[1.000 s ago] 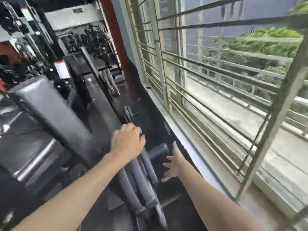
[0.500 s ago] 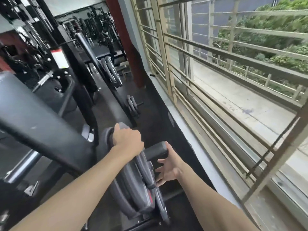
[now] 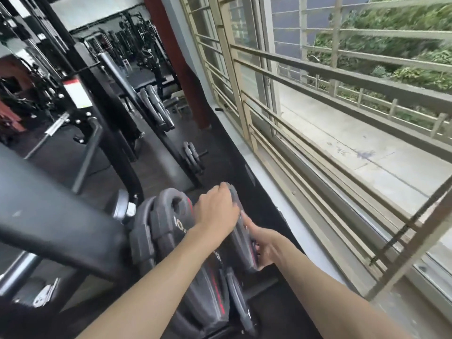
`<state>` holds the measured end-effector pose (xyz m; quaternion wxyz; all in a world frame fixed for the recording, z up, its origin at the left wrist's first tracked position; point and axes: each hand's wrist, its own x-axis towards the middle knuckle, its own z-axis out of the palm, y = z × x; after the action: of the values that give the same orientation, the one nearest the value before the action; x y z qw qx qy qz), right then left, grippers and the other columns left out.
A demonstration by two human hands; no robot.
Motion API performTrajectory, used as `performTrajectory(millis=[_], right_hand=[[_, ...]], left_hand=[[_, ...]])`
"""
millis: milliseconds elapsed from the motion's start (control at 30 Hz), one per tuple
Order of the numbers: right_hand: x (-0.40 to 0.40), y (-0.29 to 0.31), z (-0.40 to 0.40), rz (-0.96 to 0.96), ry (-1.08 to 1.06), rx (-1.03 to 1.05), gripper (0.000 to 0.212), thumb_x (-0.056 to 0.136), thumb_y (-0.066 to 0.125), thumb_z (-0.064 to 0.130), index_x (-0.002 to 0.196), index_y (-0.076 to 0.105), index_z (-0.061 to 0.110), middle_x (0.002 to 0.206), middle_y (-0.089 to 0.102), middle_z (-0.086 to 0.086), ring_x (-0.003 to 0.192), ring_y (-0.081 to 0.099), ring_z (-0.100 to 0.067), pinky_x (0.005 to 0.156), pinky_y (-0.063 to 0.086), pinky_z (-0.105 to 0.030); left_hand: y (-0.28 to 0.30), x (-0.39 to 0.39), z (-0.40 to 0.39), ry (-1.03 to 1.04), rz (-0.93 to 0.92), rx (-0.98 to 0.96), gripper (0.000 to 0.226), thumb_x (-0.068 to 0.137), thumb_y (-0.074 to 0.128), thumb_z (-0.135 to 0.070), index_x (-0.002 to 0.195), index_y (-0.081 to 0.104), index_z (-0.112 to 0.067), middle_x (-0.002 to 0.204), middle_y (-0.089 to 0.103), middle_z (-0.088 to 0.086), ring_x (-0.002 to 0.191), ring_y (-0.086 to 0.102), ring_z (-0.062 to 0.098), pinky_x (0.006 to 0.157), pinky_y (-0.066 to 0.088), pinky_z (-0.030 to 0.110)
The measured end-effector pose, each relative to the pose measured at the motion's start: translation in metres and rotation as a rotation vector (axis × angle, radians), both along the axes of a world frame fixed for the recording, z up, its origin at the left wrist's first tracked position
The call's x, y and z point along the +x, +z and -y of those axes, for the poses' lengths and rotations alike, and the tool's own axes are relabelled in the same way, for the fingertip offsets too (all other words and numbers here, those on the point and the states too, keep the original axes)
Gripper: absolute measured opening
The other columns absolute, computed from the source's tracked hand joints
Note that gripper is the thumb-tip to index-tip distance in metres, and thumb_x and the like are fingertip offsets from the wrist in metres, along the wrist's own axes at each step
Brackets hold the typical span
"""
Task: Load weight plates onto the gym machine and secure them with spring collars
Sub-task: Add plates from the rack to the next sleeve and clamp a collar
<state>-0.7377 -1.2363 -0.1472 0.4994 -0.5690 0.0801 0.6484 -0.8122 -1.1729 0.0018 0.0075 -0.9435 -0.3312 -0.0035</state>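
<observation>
Several black rubber weight plates point(image 3: 168, 216) with red markings stand on edge in a row at the bottom centre, beside the machine's black padded arm point(image 3: 49, 216). My left hand point(image 3: 215, 211) grips the top rim of the outermost plate point(image 3: 241, 243), which leans toward the window. My right hand point(image 3: 264, 243) holds that same plate on its outer face, fingers wrapped around its edge. The peg under the plates is hidden. No spring collar shows.
A barred window point(image 3: 305, 133) and its grey sill run along the right. Ahead on the dark floor, a slanted frame carries more plates point(image 3: 156, 108) and a small plate stack point(image 3: 193, 157). Other gym machines fill the left and back.
My left hand has shifted from the inner plates to the outermost plate's rim. My right hand, open and apart before, has closed on that plate's outer face. The view has dipped closer.
</observation>
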Motion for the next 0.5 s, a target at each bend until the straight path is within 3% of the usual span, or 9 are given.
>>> performTrajectory(millis=[67,100,200,300,367,433,500], right_hand=[[0.002,-0.004,0.005,0.023,-0.077,-0.001,0.160,0.017,0.068,0.099,0.147,0.044,0.008,0.150,0.049,-0.014,0.131,0.053,-0.035,0.106,0.046,-0.053],[0.001,-0.001,0.010,0.030,-0.134,0.024,0.155,0.020,0.068,0.099,0.146,0.046,0.009,0.147,0.053,-0.016,0.129,0.056,-0.035,0.104,0.048,-0.054],[0.010,-0.004,0.022,0.062,-0.373,0.090,0.123,0.039,0.068,0.095,0.129,0.062,0.012,0.124,0.071,-0.016,0.108,0.071,-0.034,0.078,0.062,-0.048],[0.019,-0.006,0.028,0.098,-0.502,0.147,0.130,0.024,0.065,0.101,0.124,0.069,0.018,0.121,0.074,-0.015,0.115,0.069,-0.037,0.097,0.052,-0.059],[0.019,0.005,0.034,0.096,-0.560,0.243,0.127,0.025,0.065,0.100,0.121,0.072,0.018,0.115,0.076,-0.012,0.108,0.073,-0.033,0.100,0.053,-0.054],[0.010,0.032,0.041,0.089,-0.605,0.303,0.122,0.032,0.066,0.098,0.123,0.072,0.017,0.114,0.077,-0.011,0.106,0.073,-0.032,0.101,0.053,-0.052],[-0.002,0.053,0.047,0.077,-0.610,0.360,0.109,0.051,0.064,0.094,0.128,0.069,0.018,0.120,0.074,-0.012,0.111,0.071,-0.033,0.103,0.051,-0.053]], left_hand=[[-0.003,0.011,0.009,-0.038,0.051,-0.056,0.027,0.099,0.052,-0.026,0.123,0.051,-0.014,0.126,0.061,0.006,0.115,0.060,0.038,0.082,0.042,0.041],[-0.004,0.015,0.012,-0.053,0.075,-0.092,0.029,0.099,0.052,-0.025,0.126,0.050,-0.013,0.129,0.060,0.006,0.118,0.059,0.039,0.085,0.043,0.042],[0.002,0.017,0.019,-0.093,0.116,-0.179,0.053,0.100,0.054,-0.025,0.150,0.038,-0.015,0.145,0.051,0.005,0.129,0.052,0.038,0.097,0.042,0.045],[0.017,0.008,0.027,-0.125,0.154,-0.236,0.063,0.100,0.053,-0.029,0.158,0.027,-0.022,0.149,0.043,0.002,0.129,0.050,0.038,0.101,0.040,0.046],[0.031,-0.005,0.033,-0.133,0.180,-0.263,0.066,0.100,0.051,-0.031,0.159,0.022,-0.025,0.152,0.040,0.000,0.129,0.050,0.038,0.104,0.040,0.046],[0.047,-0.023,0.041,-0.119,0.217,-0.279,0.070,0.099,0.052,-0.032,0.160,0.019,-0.026,0.154,0.039,0.000,0.131,0.048,0.036,0.107,0.040,0.047],[0.064,-0.041,0.048,-0.092,0.305,-0.270,0.071,0.097,0.053,-0.032,0.160,0.020,-0.025,0.156,0.040,0.000,0.136,0.046,0.032,0.111,0.038,0.047]])
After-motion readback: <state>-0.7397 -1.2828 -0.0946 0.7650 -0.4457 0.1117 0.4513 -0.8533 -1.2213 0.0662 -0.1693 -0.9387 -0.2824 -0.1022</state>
